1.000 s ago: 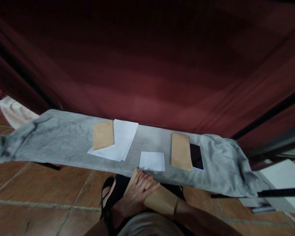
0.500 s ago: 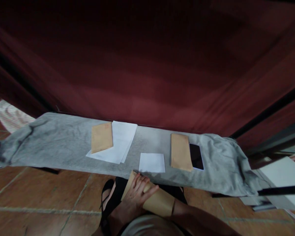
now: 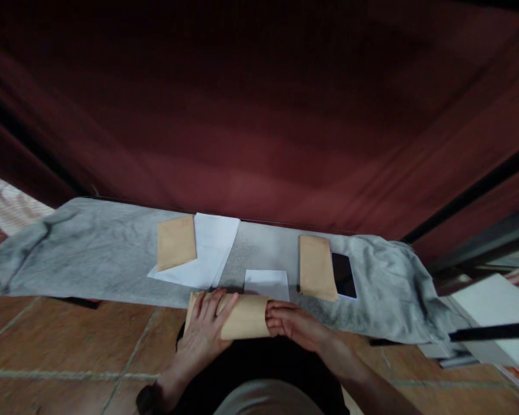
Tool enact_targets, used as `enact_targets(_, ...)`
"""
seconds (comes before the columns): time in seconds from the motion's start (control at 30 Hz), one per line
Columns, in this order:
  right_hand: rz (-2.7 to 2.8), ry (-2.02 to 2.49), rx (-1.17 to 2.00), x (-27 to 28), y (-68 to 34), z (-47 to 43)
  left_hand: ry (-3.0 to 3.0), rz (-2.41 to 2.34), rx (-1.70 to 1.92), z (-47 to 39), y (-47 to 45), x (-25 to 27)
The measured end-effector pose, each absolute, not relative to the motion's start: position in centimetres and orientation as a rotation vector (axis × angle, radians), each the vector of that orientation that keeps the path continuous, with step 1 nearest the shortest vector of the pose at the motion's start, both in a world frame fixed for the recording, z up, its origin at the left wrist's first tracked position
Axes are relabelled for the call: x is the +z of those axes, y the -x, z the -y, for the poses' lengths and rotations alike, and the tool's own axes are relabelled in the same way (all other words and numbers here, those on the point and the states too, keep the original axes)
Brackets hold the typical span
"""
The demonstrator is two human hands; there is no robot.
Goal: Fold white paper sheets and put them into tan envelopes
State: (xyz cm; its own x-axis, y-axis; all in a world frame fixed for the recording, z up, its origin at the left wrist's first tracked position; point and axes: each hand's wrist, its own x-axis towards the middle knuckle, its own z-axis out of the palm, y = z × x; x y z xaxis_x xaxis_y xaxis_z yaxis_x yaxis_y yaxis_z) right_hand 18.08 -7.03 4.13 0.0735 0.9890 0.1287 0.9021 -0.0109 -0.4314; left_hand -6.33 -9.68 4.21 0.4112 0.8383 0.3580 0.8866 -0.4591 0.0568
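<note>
A brown paper envelope is held crosswise above my lap, bulged open at its right end. My left hand grips its left part, fingers over the top face. At the open right end is my right hand, its fingertips at the mouth; whether they reach inside is hard to tell. Just behind, a white sheet of paper lies partly covered by the envelope. To the left, another brown envelope rests on larger white sheets. A stack of brown envelopes lies to the right.
A phone lies beside the stack. Grey cloth covers the narrow bench. A dark red fabric wall rises behind it. White panels and a black bar are at the right, above a tiled floor.
My right hand, earlier hidden inside the envelope, has drawn back to its mouth. The envelope has risen and turned level, with my left hand shifted leftward on it.
</note>
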Motion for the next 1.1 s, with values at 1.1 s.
enact_targets(1.1,1.65,2.007,0.612,1.5,-20.3,1.3,2.215,1.991,-0.478,9.4,7.9,1.8)
